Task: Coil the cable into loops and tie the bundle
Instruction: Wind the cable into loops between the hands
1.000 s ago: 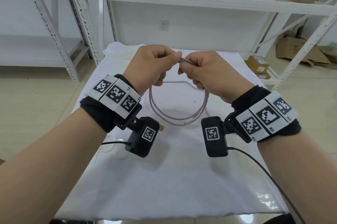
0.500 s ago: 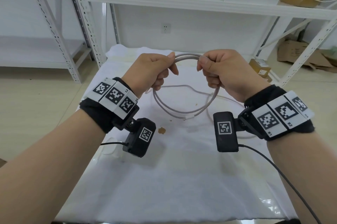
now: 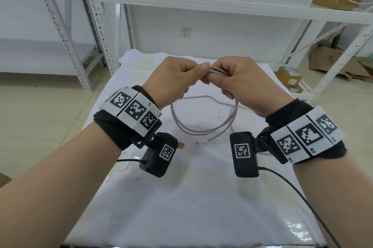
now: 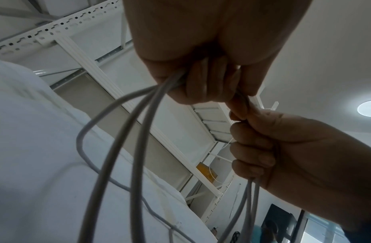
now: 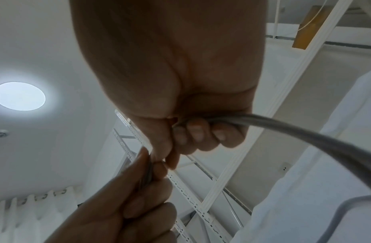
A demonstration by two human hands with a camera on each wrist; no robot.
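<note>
Both hands hold the grey cable [image 3: 201, 129] up over the white counter [image 3: 201, 197]. The left hand [image 3: 171, 81] and the right hand [image 3: 240, 84] pinch the top of the loops at 12 o'clock. Keep the loops the same size. Squeeze them tight together so none slips out at 6 o'clock.
</note>
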